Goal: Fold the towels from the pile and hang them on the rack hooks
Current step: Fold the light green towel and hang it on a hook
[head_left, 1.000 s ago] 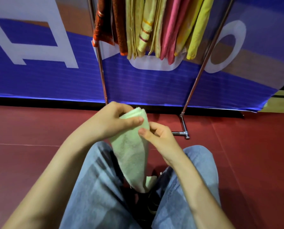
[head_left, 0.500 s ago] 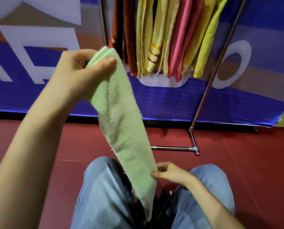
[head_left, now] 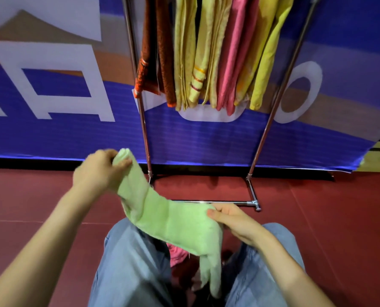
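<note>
A light green towel (head_left: 169, 220), folded into a long strip, stretches between my two hands above my knees. My left hand (head_left: 98, 171) grips its upper end with curled fingers and thumb. My right hand (head_left: 233, 220) pinches the strip lower down at the right, and the tail hangs down between my legs. A pink towel (head_left: 178, 254) from the pile shows on the floor between my legs, mostly hidden. The metal rack (head_left: 143, 120) stands straight ahead with several orange, yellow and pink towels (head_left: 206, 52) hanging from it.
A blue banner (head_left: 51, 96) with white shapes covers the wall behind the rack. The rack's foot bar (head_left: 228, 202) lies on the red floor (head_left: 339, 218) just beyond my hands. My blue-jeaned legs (head_left: 127, 269) fill the lower view.
My left hand has come down from high in front of the rack to the left. My right hand has risen and pulled the lower part of the towel rightward, so the strip now slants.
</note>
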The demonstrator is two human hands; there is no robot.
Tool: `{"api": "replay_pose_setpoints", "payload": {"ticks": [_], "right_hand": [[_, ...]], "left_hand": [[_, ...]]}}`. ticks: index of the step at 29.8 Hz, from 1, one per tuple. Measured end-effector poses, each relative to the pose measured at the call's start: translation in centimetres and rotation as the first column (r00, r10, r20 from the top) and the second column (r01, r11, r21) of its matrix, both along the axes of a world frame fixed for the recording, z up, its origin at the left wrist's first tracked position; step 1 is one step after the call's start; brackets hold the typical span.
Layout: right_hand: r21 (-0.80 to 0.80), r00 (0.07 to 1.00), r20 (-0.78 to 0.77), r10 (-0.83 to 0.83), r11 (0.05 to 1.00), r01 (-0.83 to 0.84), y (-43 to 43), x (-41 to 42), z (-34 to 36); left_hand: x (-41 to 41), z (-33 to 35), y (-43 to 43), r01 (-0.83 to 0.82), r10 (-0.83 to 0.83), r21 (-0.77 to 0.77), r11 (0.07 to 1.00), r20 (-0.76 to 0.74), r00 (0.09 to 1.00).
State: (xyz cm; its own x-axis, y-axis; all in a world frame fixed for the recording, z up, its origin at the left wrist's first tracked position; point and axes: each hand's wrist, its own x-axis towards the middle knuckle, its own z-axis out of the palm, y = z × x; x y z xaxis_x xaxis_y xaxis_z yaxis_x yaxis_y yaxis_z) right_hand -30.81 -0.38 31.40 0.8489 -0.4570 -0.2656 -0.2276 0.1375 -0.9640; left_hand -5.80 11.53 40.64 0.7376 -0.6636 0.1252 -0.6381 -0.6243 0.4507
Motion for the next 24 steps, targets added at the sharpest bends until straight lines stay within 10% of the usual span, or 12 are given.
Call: {"api": "replay_pose_setpoints", "payload": {"ticks": [4, 8, 10, 24], "right_hand": [[0.031, 0.994, 0.105, 0.022, 0.999, -0.026, -0.6, 0.4, 3.7], [-0.037, 0.992, 0.117, 0.055, 0.998, -0.051, -0.4, 1.7, 7.0], [-0.069, 0.992, 0.103, 0.078, 0.995, -0.071, -0.2, 2.3, 8.0], [-0.019, 0.987, 0.139, 0.084, 0.996, -0.082, -2.1, 0.0, 7.2]], "left_hand": [[-2.1, -3.6, -0.9, 0.116, -0.119, 0.359, 0.926, -0.013, 0.993], [-7.5, -2.1, -3.1, 0.304, -0.466, -0.363, 0.881, -0.557, 0.687], [-9.9, -0.8, -4.3, 0.252, -0.563, -0.529, 0.811, -0.585, 0.584], [-11.5, 5.2, -7.2, 0.261, -0.717, -0.736, 0.625, -0.409, 0.564]]}}
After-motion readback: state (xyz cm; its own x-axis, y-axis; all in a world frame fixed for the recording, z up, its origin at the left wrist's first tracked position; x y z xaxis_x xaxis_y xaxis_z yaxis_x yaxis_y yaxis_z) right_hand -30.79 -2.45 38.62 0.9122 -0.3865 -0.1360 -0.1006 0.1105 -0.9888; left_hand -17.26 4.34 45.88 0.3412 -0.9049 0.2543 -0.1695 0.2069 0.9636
